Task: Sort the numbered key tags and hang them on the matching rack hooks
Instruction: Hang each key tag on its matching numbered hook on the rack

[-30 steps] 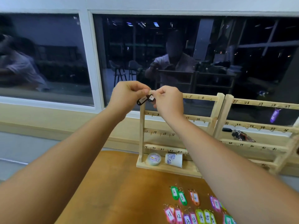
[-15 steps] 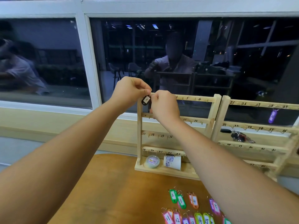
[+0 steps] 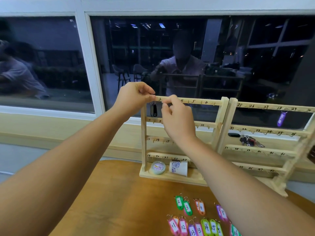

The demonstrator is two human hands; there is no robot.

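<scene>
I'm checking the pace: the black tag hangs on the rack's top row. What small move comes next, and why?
Probably lower the right hand to green tag 2 on the table: the black tag already hangs at the left end of the top rail.

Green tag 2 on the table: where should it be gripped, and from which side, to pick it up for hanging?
Pinch green tag 2 at its far end, by the metal ring, coming from above and from its left. It lies flat with the ring toward the rack, and green tag 3 crowds its right edge, so the left side looks freer.
</scene>
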